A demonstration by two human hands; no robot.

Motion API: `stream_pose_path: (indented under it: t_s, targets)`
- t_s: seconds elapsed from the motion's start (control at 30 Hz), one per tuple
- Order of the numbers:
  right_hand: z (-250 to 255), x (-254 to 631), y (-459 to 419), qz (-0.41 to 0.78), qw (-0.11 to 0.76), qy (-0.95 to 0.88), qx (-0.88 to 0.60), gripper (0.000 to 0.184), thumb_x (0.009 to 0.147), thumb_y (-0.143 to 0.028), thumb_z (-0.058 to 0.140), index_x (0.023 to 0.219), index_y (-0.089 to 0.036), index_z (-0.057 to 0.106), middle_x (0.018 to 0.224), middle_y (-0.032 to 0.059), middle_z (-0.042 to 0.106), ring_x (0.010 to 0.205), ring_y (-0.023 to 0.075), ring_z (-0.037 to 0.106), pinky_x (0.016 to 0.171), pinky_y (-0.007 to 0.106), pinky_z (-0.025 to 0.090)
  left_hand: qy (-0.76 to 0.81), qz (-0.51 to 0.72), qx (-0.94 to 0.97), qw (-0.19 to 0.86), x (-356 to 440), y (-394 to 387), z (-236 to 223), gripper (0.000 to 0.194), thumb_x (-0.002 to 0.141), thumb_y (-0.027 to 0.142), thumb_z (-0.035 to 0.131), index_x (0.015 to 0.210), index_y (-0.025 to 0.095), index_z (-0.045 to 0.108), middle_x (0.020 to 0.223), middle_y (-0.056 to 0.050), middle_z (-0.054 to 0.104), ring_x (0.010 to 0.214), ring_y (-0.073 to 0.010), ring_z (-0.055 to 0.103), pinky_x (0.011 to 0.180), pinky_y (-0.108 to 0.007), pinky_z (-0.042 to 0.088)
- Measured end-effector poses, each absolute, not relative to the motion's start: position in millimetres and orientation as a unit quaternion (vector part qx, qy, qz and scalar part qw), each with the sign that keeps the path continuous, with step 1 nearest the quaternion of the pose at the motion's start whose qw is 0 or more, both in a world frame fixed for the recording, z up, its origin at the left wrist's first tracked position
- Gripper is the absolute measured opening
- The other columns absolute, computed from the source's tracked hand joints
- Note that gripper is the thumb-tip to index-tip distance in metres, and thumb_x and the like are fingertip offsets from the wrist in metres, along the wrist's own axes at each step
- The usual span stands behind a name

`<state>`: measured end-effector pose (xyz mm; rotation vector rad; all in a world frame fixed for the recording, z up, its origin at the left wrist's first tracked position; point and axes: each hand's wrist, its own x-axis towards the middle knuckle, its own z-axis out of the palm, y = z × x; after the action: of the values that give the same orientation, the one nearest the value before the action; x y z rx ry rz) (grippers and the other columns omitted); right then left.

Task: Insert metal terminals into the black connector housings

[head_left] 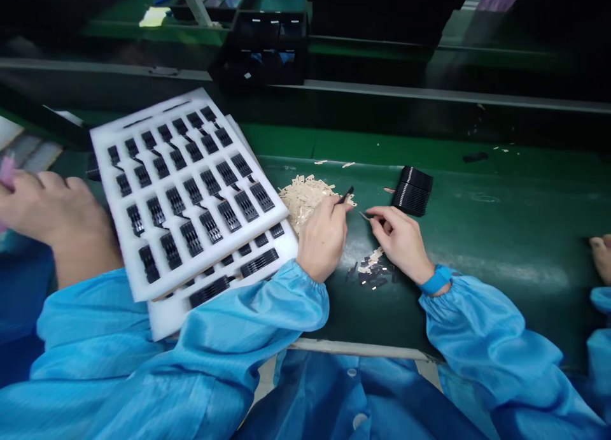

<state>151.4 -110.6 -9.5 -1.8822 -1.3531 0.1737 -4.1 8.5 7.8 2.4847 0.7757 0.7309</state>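
Note:
My left hand [325, 236] is closed on a small flat black part [345, 195], which juts out past the fingertips. To its right, my right hand [400, 241] pinches a tiny dark sliver [365, 216] whose kind I cannot make out. The two hands are a short gap apart over the green work surface [453, 236]. Beside the left hand spreads a heap of cream-coloured paper-like pieces [300, 198]. Small black pieces and cream bits [375, 274] lie scattered below the right hand. A neat block of black parts [413, 190] sits just beyond the right hand.
Two stacked white foam trays [114, 172] filled with black parts lie at the left, against my left sleeve. Another person's hand [62, 217] is beyond the trays. One more person's hand [602, 255] shows at the right edge. A black bin [267, 45] stands at the back.

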Motion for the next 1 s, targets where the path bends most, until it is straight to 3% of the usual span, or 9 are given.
stream_pose_path:
  t_s: [0.1,0.2,0.4,0.6,0.73,0.83,0.9,1.0]
  targets:
    - [-9.5,151.4,-108.5,0.055,0.399,-0.543,-0.737,0.016,0.099,-0.026,0.057,0.094,-0.021,0.071,0.086,0.0045,0.07,0.075,0.0183,0.064,0.075,0.031,0.049,0.267,0.221,0.924,0.163,-5.3,5.6,5.9,0.029,0.101,0.017,0.04,0.122,0.014,0.061,0.126,-0.018,0.06,0.115,-0.0296,0.06,0.095,-0.043,0.051]
    - [-9.0,151.9,-109.8,0.064,0.416,-0.544,-0.726,0.017,0.1,-0.021,0.054,0.098,-0.021,0.07,0.094,0.0057,0.072,0.083,0.019,0.067,0.078,0.031,0.051,0.244,0.231,0.924,0.183,-5.6,4.9,6.9,0.026,0.101,0.017,0.042,0.119,0.014,0.06,0.127,-0.017,0.06,0.118,-0.0286,0.059,0.1,-0.043,0.049]
    - [-9.0,152.1,-110.0,0.084,0.452,-0.519,-0.72,0.022,0.099,-0.015,0.05,0.103,-0.021,0.071,0.097,0.0043,0.074,0.088,0.018,0.071,0.082,0.03,0.054,0.257,0.224,0.864,0.371,-3.9,3.2,3.5,0.015,0.096,0.022,0.056,0.107,0.018,0.064,0.112,-0.008,0.063,0.081,-0.0141,0.062,0.079,-0.031,0.053]
    - [-8.4,152.9,-110.7,0.081,0.456,-0.515,-0.721,0.023,0.102,-0.027,0.05,0.105,-0.021,0.072,0.104,0.0073,0.074,0.098,0.0214,0.07,0.09,0.035,0.053,0.301,0.239,0.744,0.546,-0.5,2.3,3.0,0.02,0.094,0.035,0.061,0.1,0.018,0.067,0.111,-0.008,0.067,0.085,-0.0152,0.064,0.073,-0.028,0.052]
    - [-12.4,156.0,-114.0,0.122,0.508,-0.444,-0.728,0.023,0.102,-0.029,0.049,0.104,-0.02,0.07,0.09,0.0051,0.072,0.08,0.0179,0.067,0.073,0.031,0.052,0.256,0.178,0.567,0.763,1.3,-5.7,10.6,0.026,0.089,0.04,0.069,0.1,0.016,0.066,0.094,-0.005,0.069,0.089,-0.017,0.068,0.091,-0.035,0.054]
    - [-16.3,158.9,-116.4,0.159,0.539,-0.397,-0.726,0.023,0.101,-0.033,0.05,0.106,-0.02,0.069,0.082,0.0022,0.068,0.068,0.0142,0.061,0.06,0.026,0.047,0.182,0.15,0.401,0.885,8.8,-9.1,10.6,0.025,0.083,0.036,0.075,0.095,0.016,0.068,0.104,-0.008,0.068,0.114,-0.0238,0.066,0.105,-0.044,0.05]
    - [-17.2,160.2,-117.3,0.172,0.54,-0.388,-0.726,0.024,0.1,-0.034,0.052,0.106,-0.02,0.07,0.076,0.0007,0.065,0.063,0.0127,0.057,0.056,0.024,0.043,0.188,0.192,0.355,0.896,15.4,-6.1,6.7,0.021,0.084,0.034,0.073,0.095,0.016,0.068,0.108,-0.008,0.068,0.122,-0.0245,0.061,0.107,-0.046,0.049]
    - [-15.3,160.2,-118.1,0.187,0.539,-0.383,-0.727,0.024,0.099,-0.035,0.054,0.105,-0.019,0.07,0.071,-0.0004,0.06,0.059,0.0115,0.052,0.052,0.023,0.039,0.249,0.322,0.4,0.821,20.4,1.0,-0.6,0.021,0.089,0.037,0.067,0.097,0.018,0.066,0.108,-0.006,0.068,0.119,-0.0209,0.061,0.106,-0.043,0.048]
